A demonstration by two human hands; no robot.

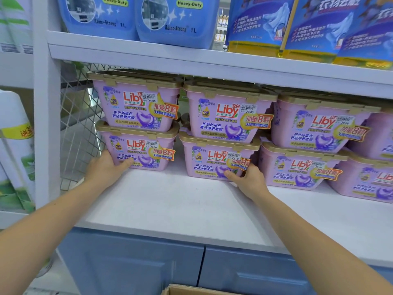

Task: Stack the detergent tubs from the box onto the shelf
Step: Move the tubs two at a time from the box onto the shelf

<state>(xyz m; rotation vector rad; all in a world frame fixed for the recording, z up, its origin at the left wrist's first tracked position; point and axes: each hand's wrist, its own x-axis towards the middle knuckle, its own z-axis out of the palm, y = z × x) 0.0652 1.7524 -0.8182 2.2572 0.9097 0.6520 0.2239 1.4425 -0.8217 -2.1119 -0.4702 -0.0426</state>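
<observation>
— Your left hand (106, 170) grips the lower left tub (140, 153) at its near left corner. Your thumb lies across the front label, and your other fingers wrap round the tub's left side, mostly hidden.

— Your right hand (247, 180) holds the lower middle tub (212, 161) at its near right corner. The thumb is on the front, and the fingers are tucked into the gap beside the right-hand stack (302, 169).

— So your hands are well apart, each clamped on its own tub. Both tubs sit toward the far side of the white shelf (180, 209), with bare shelf on the near side.

— Each one carries another. The upper left tub (136, 107) and the upper middle tub (229, 118) rest on their gold lids. All are pink, with labels facing you and a narrow gap between the two stacks.

— Just left of your left hand, wire mesh (78, 124) closes the shelf's end. Overhead, the upper board (170, 56) bears blue bottles (176, 20) and blue-and-yellow pouches (314, 30).

— Below the shelf are blue cabinet doors (138, 265). The rim of the cardboard box (187, 290) shows at the near edge, but you cannot see inside it.
</observation>
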